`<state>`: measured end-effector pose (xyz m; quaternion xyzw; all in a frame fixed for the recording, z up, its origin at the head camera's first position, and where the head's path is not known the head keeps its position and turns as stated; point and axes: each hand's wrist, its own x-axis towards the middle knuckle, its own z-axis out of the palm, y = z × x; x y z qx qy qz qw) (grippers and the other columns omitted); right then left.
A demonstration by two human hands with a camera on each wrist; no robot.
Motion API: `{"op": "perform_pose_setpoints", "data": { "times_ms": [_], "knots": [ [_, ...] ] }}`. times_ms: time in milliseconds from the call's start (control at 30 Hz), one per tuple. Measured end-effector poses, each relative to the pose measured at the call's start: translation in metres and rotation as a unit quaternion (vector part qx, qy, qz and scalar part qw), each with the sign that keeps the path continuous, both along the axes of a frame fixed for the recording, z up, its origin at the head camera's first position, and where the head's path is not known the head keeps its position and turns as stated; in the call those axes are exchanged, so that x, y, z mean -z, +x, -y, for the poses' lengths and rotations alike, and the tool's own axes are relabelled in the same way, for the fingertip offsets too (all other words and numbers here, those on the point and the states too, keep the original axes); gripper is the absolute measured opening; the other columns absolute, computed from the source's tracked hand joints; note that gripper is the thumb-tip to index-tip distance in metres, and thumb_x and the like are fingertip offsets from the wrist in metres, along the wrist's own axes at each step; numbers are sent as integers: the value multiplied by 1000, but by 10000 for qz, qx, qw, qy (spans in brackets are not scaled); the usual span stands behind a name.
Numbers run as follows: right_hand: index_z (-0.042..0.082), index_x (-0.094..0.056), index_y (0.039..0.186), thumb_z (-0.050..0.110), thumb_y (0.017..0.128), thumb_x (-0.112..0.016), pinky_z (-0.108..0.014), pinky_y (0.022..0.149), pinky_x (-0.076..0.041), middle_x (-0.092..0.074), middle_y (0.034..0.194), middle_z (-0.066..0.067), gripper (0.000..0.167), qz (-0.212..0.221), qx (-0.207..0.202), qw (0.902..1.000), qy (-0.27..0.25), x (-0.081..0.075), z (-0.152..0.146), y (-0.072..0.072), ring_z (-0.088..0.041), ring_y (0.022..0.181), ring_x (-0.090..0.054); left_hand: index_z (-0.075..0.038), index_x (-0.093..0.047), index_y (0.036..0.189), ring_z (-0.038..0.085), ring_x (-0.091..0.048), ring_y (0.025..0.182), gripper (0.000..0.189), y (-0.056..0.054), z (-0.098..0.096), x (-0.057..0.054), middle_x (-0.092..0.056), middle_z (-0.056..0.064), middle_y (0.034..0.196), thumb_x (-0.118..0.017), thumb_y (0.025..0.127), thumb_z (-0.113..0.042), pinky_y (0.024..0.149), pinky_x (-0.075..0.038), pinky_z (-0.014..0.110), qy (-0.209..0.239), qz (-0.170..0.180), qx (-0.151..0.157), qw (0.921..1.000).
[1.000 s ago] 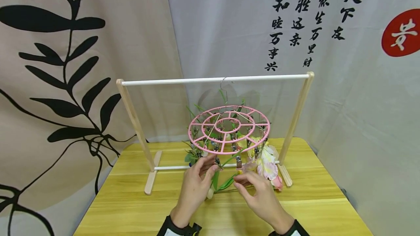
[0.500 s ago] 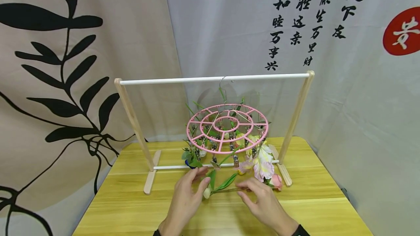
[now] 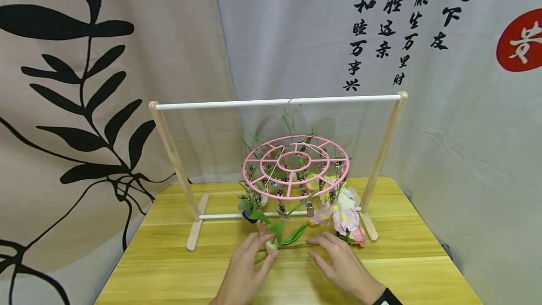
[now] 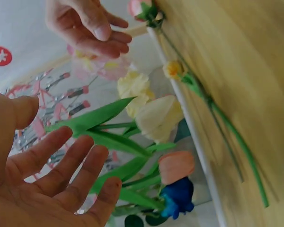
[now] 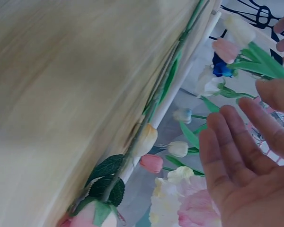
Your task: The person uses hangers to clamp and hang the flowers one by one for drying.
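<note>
My left hand (image 3: 250,263) is beside a white tulip (image 3: 272,246), its fingers spread and apart from the bloom in the left wrist view. That tulip (image 4: 159,117) hangs upside down by its leafy green stem below the pink round clip hanger (image 3: 290,196). My right hand (image 3: 340,262) hovers over the table, fingers loosely extended and holding nothing in the right wrist view. Between the hands, stems (image 3: 294,246) lie on the wood. They belong to a pink rose (image 3: 357,236) and a small yellow-orange flower (image 4: 173,69) lying there.
The hanger hooks onto the white bar (image 3: 220,105) of a wooden rack (image 3: 171,154). Other artificial flowers hang from its clips, including a blue one (image 4: 177,196), a peach tulip (image 4: 176,167) and a large pink-yellow bloom (image 3: 344,211). A printed curtain (image 3: 466,131) stands behind.
My left hand has come down from a front clip of the hanger to beside the white tulip. My right hand has shifted slightly right and down.
</note>
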<state>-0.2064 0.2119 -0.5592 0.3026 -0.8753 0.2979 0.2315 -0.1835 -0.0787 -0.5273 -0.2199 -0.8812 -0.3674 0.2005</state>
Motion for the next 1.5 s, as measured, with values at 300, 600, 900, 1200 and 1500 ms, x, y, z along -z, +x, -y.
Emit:
{"op": "perform_pose_setpoints", "data": {
  "times_ms": [300, 600, 900, 1200, 1500],
  "knots": [
    [12, -84, 130, 11, 103, -89, -38, 91, -73, -81, 128, -1, 27, 635, 316, 9954, 652, 8, -5, -5, -23, 110, -84, -18, -79, 139, 21, -81, 120, 36, 9, -11, 19, -81, 1, 138, -88, 107, -32, 96, -71, 53, -466, -470, -21, 9978],
    [7, -83, 134, 15, 103, -90, -51, 101, -70, -80, 135, -9, 33, 1087, 566, 9845, 1253, 17, -10, -18, -30, 120, -80, -16, -81, 134, 18, -81, 116, 36, 6, -21, 28, -82, -3, 134, -92, 104, -32, 92, -71, 46, -664, -984, 266, 9926],
    [6, -83, 128, 7, 99, -92, -52, 103, -69, -82, 127, -6, 31, 1049, 468, 9822, 1486, 26, -10, -27, -28, 115, -80, -18, -80, 136, 21, -80, 116, 35, 5, -21, 32, -82, -3, 133, -88, 107, -35, 92, -71, 47, -969, -784, 382, 9915],
    [16, -88, 112, 7, 97, -94, -38, 87, -68, -80, 109, 2, 18, 921, 347, 9857, 1372, 29, -7, -24, -20, 101, -75, -20, -80, 137, 26, -80, 119, 36, 2, -19, 34, -81, 0, 134, -85, 109, -42, 92, -69, 49, -1219, -328, 426, 9911],
    [24, -87, 100, 12, 94, -97, -31, 72, -63, -74, 97, 10, 17, 1058, 484, 9836, 1377, 29, -5, -24, -16, 93, -72, -18, -80, 134, 27, -80, 118, 35, 0, -18, 36, -82, 0, 133, -86, 108, -40, 87, -69, 47, -1279, -42, 490, 9906]
  ]
}}
